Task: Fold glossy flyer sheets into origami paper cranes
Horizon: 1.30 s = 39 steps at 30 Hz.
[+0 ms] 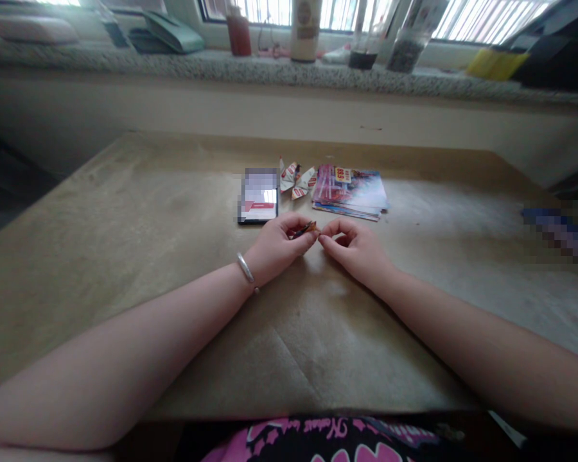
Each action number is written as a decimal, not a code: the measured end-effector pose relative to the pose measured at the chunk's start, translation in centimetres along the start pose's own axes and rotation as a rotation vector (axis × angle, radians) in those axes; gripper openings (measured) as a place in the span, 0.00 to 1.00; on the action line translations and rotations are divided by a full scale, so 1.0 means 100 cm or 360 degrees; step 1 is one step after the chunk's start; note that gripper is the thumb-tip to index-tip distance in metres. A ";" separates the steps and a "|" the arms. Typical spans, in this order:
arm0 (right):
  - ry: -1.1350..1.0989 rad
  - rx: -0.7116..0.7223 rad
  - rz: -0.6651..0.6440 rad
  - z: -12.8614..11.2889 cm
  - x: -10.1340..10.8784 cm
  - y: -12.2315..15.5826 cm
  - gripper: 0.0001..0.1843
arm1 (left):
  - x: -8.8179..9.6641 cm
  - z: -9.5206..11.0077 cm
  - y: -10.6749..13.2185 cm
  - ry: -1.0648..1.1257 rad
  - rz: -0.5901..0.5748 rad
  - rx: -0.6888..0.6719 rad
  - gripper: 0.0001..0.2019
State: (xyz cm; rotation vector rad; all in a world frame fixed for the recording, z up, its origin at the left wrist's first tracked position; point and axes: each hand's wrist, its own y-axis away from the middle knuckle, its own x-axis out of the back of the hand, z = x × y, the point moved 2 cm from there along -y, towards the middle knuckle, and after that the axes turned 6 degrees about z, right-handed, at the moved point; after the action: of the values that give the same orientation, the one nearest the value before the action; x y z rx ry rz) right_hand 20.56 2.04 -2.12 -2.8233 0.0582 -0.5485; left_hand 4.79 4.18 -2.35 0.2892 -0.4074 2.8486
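Between the thumb and fingers of my left hand (277, 247) is a small piece of folded paper (307, 229), dark with orange at its tip. My right hand (359, 247) meets its right end, thumb and forefinger pinched together there. Fingers cover most of the paper, so its full shape is hidden. Just beyond my hands lie white-and-red folded paper figures (296, 181) with pointed, wing-like parts. To their right is a stack of colourful printed sheets (350, 191). A phone (258, 197) with a lit, blurred screen sits to their left.
A brown covering lies over the table (173, 212). At the far right edge is a blurred blue-and-pink object (563, 237). Behind the table, a speckled stone windowsill (221, 67) carries a red container (239, 32), a pale bottle (305, 29), jars and a yellow item (497, 63).
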 end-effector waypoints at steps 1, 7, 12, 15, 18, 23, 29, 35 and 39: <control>-0.0010 -0.0015 -0.0009 0.000 -0.001 0.000 0.07 | 0.000 0.001 0.000 -0.0033 0.0000 -0.0015 0.09; -0.0021 0.0020 -0.0092 0.001 -0.004 0.000 0.05 | -0.001 0.009 0.002 -0.0263 0.0014 -0.0046 0.05; -0.0022 0.0030 -0.0116 0.004 -0.003 -0.002 0.05 | -0.002 0.005 0.002 0.0054 -0.0046 0.0091 0.11; 0.0012 0.0059 -0.0181 0.003 -0.003 0.000 0.06 | -0.001 0.003 0.002 0.0258 -0.0061 0.0170 0.16; 0.0075 0.0051 -0.0259 0.003 -0.005 0.001 0.08 | 0.000 0.004 0.002 0.0265 -0.0042 0.0134 0.16; 0.0043 0.0013 -0.0198 0.005 -0.003 -0.001 0.12 | 0.001 0.000 0.000 0.0347 -0.0058 0.0170 0.15; -0.0114 -0.0055 -0.0170 0.012 0.001 -0.007 0.14 | 0.002 -0.007 -0.001 0.0148 -0.0067 0.0079 0.22; -0.0114 -0.0023 -0.0199 0.013 0.001 -0.007 0.13 | 0.006 0.002 0.001 -0.0079 -0.0110 0.0160 0.06; -0.0053 -0.0036 -0.0212 0.013 0.002 -0.007 0.12 | 0.007 0.006 0.000 -0.0185 -0.0082 0.0140 0.02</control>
State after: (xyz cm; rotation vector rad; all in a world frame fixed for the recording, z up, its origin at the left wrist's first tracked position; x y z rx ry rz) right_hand 21.22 3.00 -3.08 -2.8722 -0.1317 -0.5323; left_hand 4.18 4.17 -1.67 0.4766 -0.2930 2.8122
